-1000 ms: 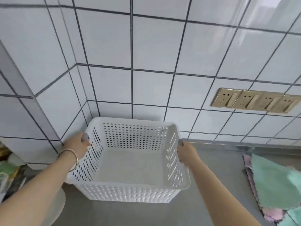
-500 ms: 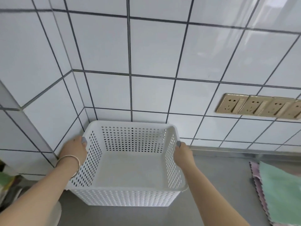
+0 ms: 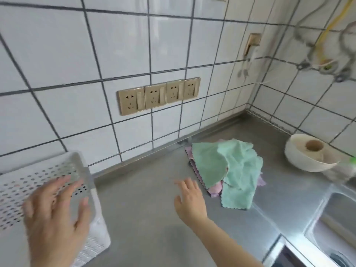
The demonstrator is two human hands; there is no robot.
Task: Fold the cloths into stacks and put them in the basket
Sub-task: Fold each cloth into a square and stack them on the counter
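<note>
Head view looks down on a grey steel counter (image 3: 146, 193) that runs into a corner of white tiled wall (image 3: 57, 54) with dark grout. A row of four gold sockets (image 3: 159, 95) sits on the back wall, and loose cables (image 3: 325, 45) hang at the upper right, too blurred to sort out. A steel sink (image 3: 335, 224) is let into the counter at the lower right.

The white perforated basket (image 3: 96, 224) stands on the counter at the far left, against the back wall. The cloths (image 3: 227, 170) lie in a loose, unfolded heap near the back wall to the right of centre: mint-green ones on top, pink edges showing underneath. A white bowl (image 3: 308, 162) with a roll inside it stands beyond them toward the right wall, well apart from the heap.

The left hand (image 3: 55, 214) hangs over the basket's near corner with its fingers spread and holding nothing; it is blurred, and it hides part of the basket's rim. The right hand (image 3: 190, 201) is above the bare counter between basket and cloths, fingers straight and slightly apart, just short of the nearest cloth edge and touching nothing that I can make out.
</note>
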